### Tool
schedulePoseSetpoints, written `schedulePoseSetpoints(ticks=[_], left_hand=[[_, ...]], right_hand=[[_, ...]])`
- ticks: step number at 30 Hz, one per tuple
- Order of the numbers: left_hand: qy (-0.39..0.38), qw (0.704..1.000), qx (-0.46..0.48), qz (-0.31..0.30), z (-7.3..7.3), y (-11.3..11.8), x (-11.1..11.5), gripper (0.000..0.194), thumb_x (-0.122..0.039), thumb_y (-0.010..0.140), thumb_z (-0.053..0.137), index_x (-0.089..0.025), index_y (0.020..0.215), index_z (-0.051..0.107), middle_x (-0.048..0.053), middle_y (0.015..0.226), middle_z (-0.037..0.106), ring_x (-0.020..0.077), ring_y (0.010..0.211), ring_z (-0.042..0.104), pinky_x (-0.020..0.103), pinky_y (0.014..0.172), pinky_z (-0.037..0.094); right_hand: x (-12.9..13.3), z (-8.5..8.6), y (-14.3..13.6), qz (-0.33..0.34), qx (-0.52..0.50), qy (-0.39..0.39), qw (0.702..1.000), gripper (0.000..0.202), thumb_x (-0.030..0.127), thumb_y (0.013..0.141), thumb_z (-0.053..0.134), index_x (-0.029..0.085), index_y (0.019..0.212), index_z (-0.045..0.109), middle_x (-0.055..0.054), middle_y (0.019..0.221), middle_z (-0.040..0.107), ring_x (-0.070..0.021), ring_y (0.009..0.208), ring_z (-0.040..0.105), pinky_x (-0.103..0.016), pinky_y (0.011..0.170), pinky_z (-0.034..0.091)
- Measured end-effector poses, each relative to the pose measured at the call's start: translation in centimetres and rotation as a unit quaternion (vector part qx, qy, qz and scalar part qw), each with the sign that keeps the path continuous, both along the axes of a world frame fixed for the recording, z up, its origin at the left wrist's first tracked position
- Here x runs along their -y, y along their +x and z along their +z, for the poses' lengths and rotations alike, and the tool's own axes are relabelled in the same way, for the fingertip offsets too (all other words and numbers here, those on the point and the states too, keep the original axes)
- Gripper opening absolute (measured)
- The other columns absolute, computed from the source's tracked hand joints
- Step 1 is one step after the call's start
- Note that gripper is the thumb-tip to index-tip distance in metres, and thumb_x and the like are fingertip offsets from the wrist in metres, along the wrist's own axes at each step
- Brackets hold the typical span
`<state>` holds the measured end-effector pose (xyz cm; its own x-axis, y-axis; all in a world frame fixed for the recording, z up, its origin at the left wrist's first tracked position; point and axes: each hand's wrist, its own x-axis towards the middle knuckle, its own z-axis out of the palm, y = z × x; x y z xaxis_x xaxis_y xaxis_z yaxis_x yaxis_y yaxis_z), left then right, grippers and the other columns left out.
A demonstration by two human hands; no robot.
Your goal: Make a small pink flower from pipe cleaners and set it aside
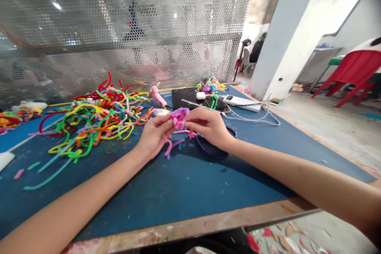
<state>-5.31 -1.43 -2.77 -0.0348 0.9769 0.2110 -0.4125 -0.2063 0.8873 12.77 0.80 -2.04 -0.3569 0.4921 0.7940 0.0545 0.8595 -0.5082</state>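
Observation:
A small pink and purple fuzzy piece (179,118) is held up over the blue table between my two hands. My left hand (155,133) pinches its left side between thumb and fingers. On its right side, the fingers of my right hand (210,127) are closed at the edge of the same piece. Just below lie loose pink and purple fuzzy stems (169,149). A dark blue ring-shaped band (212,152) lies partly beneath my right hand.
A large tangle of coloured fuzzy stems (98,115) covers the left of the blue table (166,198). Behind my hands are a pink tool (158,97), a black flat case (181,97), a white case (201,95) and a white power bank (242,102) with cables. A perforated metal screen (149,27) stands behind.

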Motion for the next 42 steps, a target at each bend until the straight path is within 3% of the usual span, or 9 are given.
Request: schedulePoseSetpoints(ticks=[10, 13, 18, 20, 22, 27, 32, 37, 42], left_hand=[[0.038, 0.998, -0.017, 0.039, -0.5, 0.1, 0.1, 0.023, -0.019, 0.049, 0.088, -0.017, 0.068, 0.075, 0.0, 0.069, 0.075, 0.011, 0.063, 0.068, 0.021, 0.067, 0.056], [0.041, 0.998, -0.003, 0.044, -0.4, 0.3, 0.1, 0.024, -0.021, 0.048, 0.089, -0.018, 0.067, 0.075, 0.0, 0.069, 0.075, 0.0115, 0.064, 0.069, 0.022, 0.067, 0.056], [0.031, 0.999, 0.021, 0.03, -0.4, 0.5, 0.2, 0.025, -0.026, 0.047, 0.089, -0.021, 0.067, 0.074, -0.002, 0.069, 0.075, 0.0114, 0.065, 0.07, 0.022, 0.068, 0.057], [0.027, 0.999, 0.023, 0.024, -0.3, 0.6, 0.3, 0.026, -0.026, 0.047, 0.09, -0.02, 0.066, 0.074, -0.002, 0.068, 0.074, 0.0114, 0.063, 0.069, 0.022, 0.066, 0.057], [0.026, 0.999, 0.021, 0.018, -0.3, 0.7, 0.4, 0.026, -0.025, 0.046, 0.09, -0.02, 0.066, 0.074, -0.001, 0.068, 0.074, 0.012, 0.062, 0.069, 0.023, 0.064, 0.057], [0.026, 1.0, 0.004, 0.01, -0.2, 1.0, 0.6, 0.024, -0.024, 0.046, 0.089, -0.019, 0.063, 0.074, 0.0, 0.067, 0.074, 0.0129, 0.062, 0.069, 0.024, 0.064, 0.057], [0.028, 0.999, -0.023, 0.019, -0.2, 0.6, 0.4, 0.025, -0.027, 0.047, 0.089, -0.02, 0.066, 0.074, 0.0, 0.07, 0.074, 0.0135, 0.065, 0.069, 0.027, 0.067, 0.057], [0.021, 0.996, -0.077, 0.049, -0.6, -1.1, -1.1, 0.024, -0.024, 0.053, 0.087, -0.017, 0.072, 0.075, 0.001, 0.072, 0.074, 0.0131, 0.066, 0.068, 0.027, 0.073, 0.056], [0.005, 0.991, -0.125, 0.045, -1.1, -2.6, -2.4, 0.026, -0.025, 0.052, 0.087, -0.016, 0.073, 0.074, 0.001, 0.067, 0.072, 0.0128, 0.061, 0.067, 0.027, 0.07, 0.055]], right_hand=[[0.5, -0.1, 0.3, -0.078, 0.146, 0.209, 0.964, 0.013, 0.02, 0.094, 0.045, 0.015, 0.102, 0.054, -0.013, 0.096, 0.06, -0.0188, 0.088, 0.059, -0.031, 0.077, 0.05], [0.4, -0.5, 0.3, -0.073, 0.12, 0.162, 0.977, 0.027, 0.024, 0.092, 0.05, 0.016, 0.118, 0.047, -0.009, 0.093, 0.061, -0.0158, 0.077, 0.059, -0.03, 0.072, 0.051], [0.7, -0.6, -0.4, -0.013, 0.033, -0.028, 0.999, 0.074, 0.046, 0.076, 0.069, 0.017, 0.134, 0.033, -0.008, 0.098, 0.061, -0.0147, 0.074, 0.06, -0.027, 0.067, 0.052], [1.0, -0.2, -0.6, -0.058, 0.065, -0.076, 0.993, 0.071, 0.051, 0.073, 0.07, 0.015, 0.127, 0.04, -0.006, 0.091, 0.063, -0.0156, 0.07, 0.06, -0.028, 0.063, 0.049], [1.3, 0.2, -0.5, -0.121, 0.145, -0.087, 0.978, 0.054, 0.054, 0.077, 0.064, 0.014, 0.11, 0.049, -0.003, 0.077, 0.061, -0.016, 0.064, 0.057, -0.028, 0.059, 0.044], [1.2, 0.8, 0.1, -0.182, 0.27, -0.014, 0.945, 0.048, 0.065, 0.078, 0.055, 0.018, 0.085, 0.045, 0.001, 0.064, 0.053, -0.0164, 0.055, 0.05, -0.025, 0.051, 0.03], [0.9, 0.7, 0.3, -0.185, 0.262, -0.013, 0.947, 0.062, 0.068, 0.071, 0.061, 0.016, 0.101, 0.047, 0.0, 0.069, 0.058, -0.0176, 0.055, 0.055, -0.026, 0.053, 0.033], [-0.2, 0.1, 0.2, -0.127, 0.181, -0.124, 0.967, 0.061, 0.054, 0.073, 0.068, 0.019, 0.116, 0.043, -0.002, 0.09, 0.064, -0.0144, 0.064, 0.06, -0.028, 0.063, 0.045], [-1.0, -0.8, 0.1, -0.08, 0.192, -0.197, 0.958, 0.072, 0.046, 0.067, 0.075, 0.016, 0.124, 0.042, -0.008, 0.105, 0.064, -0.0139, 0.068, 0.062, -0.029, 0.065, 0.049]])
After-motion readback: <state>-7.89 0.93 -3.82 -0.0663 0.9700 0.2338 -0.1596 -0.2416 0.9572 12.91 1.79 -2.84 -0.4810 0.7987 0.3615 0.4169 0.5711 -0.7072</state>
